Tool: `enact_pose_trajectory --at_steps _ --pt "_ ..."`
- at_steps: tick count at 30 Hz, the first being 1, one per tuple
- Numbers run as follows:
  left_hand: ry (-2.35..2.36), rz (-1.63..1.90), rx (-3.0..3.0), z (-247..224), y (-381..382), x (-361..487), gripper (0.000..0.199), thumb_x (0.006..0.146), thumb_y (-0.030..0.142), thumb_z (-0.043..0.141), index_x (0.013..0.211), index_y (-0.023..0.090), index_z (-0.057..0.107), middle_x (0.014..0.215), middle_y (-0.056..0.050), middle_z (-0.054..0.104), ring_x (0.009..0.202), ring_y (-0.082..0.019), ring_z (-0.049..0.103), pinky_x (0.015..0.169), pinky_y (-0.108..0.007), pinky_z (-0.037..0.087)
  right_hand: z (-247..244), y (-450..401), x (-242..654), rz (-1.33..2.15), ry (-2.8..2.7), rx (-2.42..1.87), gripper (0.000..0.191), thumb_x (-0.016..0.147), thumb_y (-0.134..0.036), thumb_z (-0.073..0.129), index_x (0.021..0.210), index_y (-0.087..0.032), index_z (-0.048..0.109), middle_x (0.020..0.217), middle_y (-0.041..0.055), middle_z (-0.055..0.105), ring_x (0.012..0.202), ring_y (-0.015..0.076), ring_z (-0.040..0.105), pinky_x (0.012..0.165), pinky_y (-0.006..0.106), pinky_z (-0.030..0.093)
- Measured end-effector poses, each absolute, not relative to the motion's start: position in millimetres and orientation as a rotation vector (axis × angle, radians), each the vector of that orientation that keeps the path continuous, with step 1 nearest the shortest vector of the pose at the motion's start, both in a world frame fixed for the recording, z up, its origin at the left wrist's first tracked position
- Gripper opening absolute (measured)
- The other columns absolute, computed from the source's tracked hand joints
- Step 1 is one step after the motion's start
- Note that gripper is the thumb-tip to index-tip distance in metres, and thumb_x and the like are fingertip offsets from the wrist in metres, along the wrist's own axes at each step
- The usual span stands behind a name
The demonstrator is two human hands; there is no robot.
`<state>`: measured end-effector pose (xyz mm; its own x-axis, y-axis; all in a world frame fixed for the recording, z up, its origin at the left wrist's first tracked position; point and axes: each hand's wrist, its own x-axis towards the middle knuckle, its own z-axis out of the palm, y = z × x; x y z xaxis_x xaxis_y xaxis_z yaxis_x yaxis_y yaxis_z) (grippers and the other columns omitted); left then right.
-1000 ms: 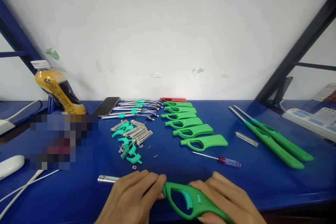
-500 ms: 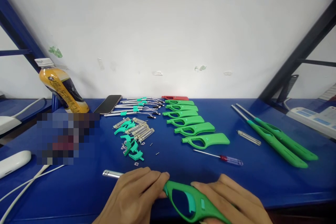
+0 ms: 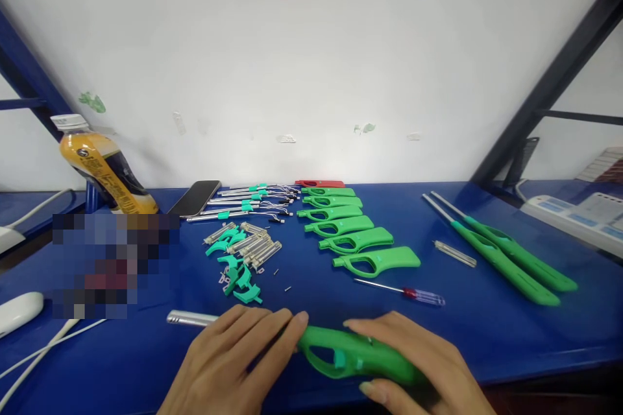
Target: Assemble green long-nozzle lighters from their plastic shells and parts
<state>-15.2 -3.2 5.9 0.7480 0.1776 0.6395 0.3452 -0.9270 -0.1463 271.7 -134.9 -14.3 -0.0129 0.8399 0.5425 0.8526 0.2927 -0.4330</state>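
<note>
At the table's front, a green long-nosed lighter [image 3: 335,369] lies level between my hands, its metal tube pointing left. My left hand [image 3: 238,356] wraps around the tube where it meets the handle, and the tube's slotted tip sticks out past the knuckles. My right hand [image 3: 413,356] grips the handle, thumb below and fingers over the top. A teal trigger [image 3: 339,360] shows inside the handle's loop. Just beyond my right hand lies a screwdriver [image 3: 413,294] with a clear and red handle. The handle's right end is partly covered by my hand.
Green handle shells [image 3: 379,260] lie in a column, with a red shell [image 3: 318,183] behind. Left of them are metal tubes with wires [image 3: 233,214], clear gas tanks [image 3: 263,249] and teal triggers [image 3: 248,293]. Two whole lighters [image 3: 506,266] lie right. A bottle [image 3: 107,168] stands left.
The lighter has rolled in my hands, its loop now looking narrower and its tube reaching further left. My right fingers have shifted over the handle's top. The whole view has moved slightly.
</note>
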Motion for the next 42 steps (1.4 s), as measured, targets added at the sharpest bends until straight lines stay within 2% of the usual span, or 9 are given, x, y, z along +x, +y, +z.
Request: enact_pose_trajectory --at_steps 5,13,17,20,24,27,30,37,42 --pt "-0.455 -1.182 -2.672 -11.7 2.2 -13.2 0.050 0.100 -0.008 0.055 0.138 0.019 0.071 0.122 -0.004 0.080 0.113 -0.013 0.072 0.107 -0.029 0.050 -21.6 -133.8 277.7 -0.044 -1.669 -1.667 0.029 0.099 -0.061 0.072 0.118 -0.042 0.083 0.111 -0.0057 0.086 0.096 0.0183 0.085 0.086 0.020 0.066" --pt "-0.476 -1.262 -2.642 -9.6 2.2 -4.6 0.038 0.104 -0.001 0.056 0.127 0.022 0.076 0.110 -0.002 0.082 0.098 -0.012 0.077 0.096 -0.025 0.057 -20.6 -135.6 276.2 -0.062 -1.645 -1.609 0.025 0.102 -0.061 0.068 0.110 -0.043 0.084 0.105 -0.0103 0.086 0.091 0.0132 0.084 0.084 0.013 0.063" --pt "-0.522 -1.126 -2.673 -13.5 3.6 -10.0 0.048 0.102 0.000 0.056 0.138 0.027 0.071 0.117 -0.001 0.082 0.104 -0.014 0.079 0.098 -0.027 0.060 -18.8 -136.4 277.7 -0.095 -1.616 -1.609 0.023 0.097 -0.060 0.075 0.110 -0.043 0.085 0.105 -0.0086 0.086 0.090 0.0163 0.085 0.077 0.015 0.065" --pt "-0.497 -0.988 -2.683 -13.5 0.5 -12.6 0.058 0.102 0.000 0.051 0.150 0.031 0.064 0.127 0.000 0.080 0.109 -0.015 0.077 0.103 -0.030 0.056 -16.2 -135.8 276.0 0.110 -1.570 -1.619 0.024 0.100 -0.058 0.072 0.110 -0.041 0.085 0.095 -0.0064 0.086 0.080 0.0164 0.084 0.071 0.016 0.066" --pt "-0.467 -0.893 -2.697 -6.5 -7.7 -8.3 0.056 0.110 0.007 0.038 0.153 0.034 0.061 0.130 0.004 0.078 0.113 -0.013 0.074 0.111 -0.030 0.045 -12.9 -136.0 270.4 0.459 -1.431 -1.646 0.032 0.105 -0.058 0.064 0.109 -0.035 0.085 0.070 -0.0053 0.079 0.055 0.0124 0.075 0.062 0.017 0.064" --pt "-0.492 -0.888 -2.681 -2.6 -10.1 -4.0 0.055 0.112 0.007 0.031 0.151 0.030 0.062 0.123 0.004 0.079 0.109 -0.012 0.073 0.110 -0.029 0.042 -10.7 -134.8 270.1 0.349 -1.392 -1.639 0.034 0.103 -0.062 0.064 0.108 -0.036 0.086 0.097 -0.0007 0.085 0.072 0.0157 0.082 0.062 0.017 0.065" --pt "-0.449 -0.891 -2.692 -1.4 -7.6 -1.5 0.045 0.114 0.010 0.035 0.146 0.024 0.064 0.116 0.002 0.081 0.101 -0.012 0.075 0.100 -0.027 0.049 -6.4 -130.3 273.2 0.172 -1.557 -1.525 0.031 0.098 -0.063 0.072 0.113 -0.039 0.085 0.113 -0.0007 0.085 0.101 0.0213 0.084 0.082 0.022 0.068" --pt "-0.450 -0.866 -2.737 -5.7 -3.7 -1.9 0.048 0.112 0.009 0.034 0.144 0.027 0.063 0.117 0.006 0.082 0.100 -0.013 0.077 0.091 -0.025 0.057 0.5 -122.0 272.7 0.088 -1.665 -1.379 0.017 0.101 -0.045 0.075 0.115 -0.040 0.085 0.112 -0.0052 0.086 0.097 0.0139 0.084 0.089 0.012 0.061" --pt "-0.463 -0.681 -2.834 -14.0 -6.1 -8.6 0.065 0.096 0.000 0.045 0.155 0.025 0.057 0.129 0.001 0.079 0.116 -0.018 0.075 0.102 -0.028 0.059 -2.3 -119.3 272.5 0.069 -1.784 -1.357 0.019 0.106 -0.040 0.070 0.116 -0.034 0.084 0.115 -0.0018 0.085 0.100 0.0150 0.084 0.091 0.016 0.064"
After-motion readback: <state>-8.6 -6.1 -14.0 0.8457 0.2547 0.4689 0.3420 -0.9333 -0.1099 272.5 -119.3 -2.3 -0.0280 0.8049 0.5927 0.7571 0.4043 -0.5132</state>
